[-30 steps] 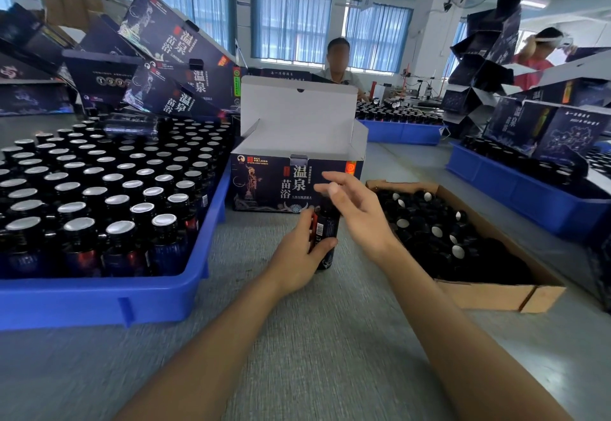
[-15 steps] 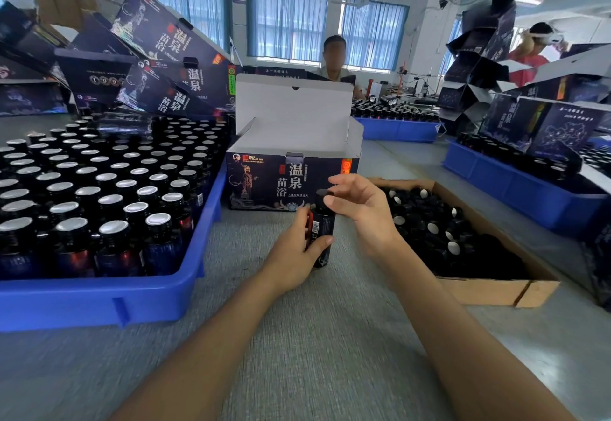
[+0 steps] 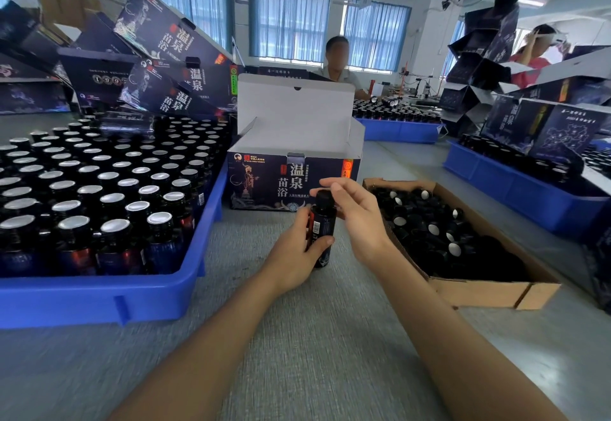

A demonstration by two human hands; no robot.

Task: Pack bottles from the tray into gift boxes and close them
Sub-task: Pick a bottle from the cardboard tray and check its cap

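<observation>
A small dark bottle [image 3: 322, 226] with a black cap stands on the grey table in front of the open gift box [image 3: 264, 186]. My left hand [image 3: 293, 257] grips the bottle's body from the left. From the right, my right hand [image 3: 361, 219] reaches over it, its fingertips and thumb closed on the cap. The gift box is dark blue with white flaps, and its lid stands up. The blue tray [image 3: 99, 298] on the left is full of several silver-topped bottles [image 3: 112, 195].
A cardboard box [image 3: 479, 288] of loose black caps lies right of my hands. Flat-printed gift boxes [image 3: 165, 40] are piled behind the tray. More blue trays [image 3: 529, 189] and boxes stand at the right. A person [image 3: 337, 63] sits across the table.
My right hand came down from above the bottle and closed its fingers on the cap. The left hand kept its grip on the bottle's body.
</observation>
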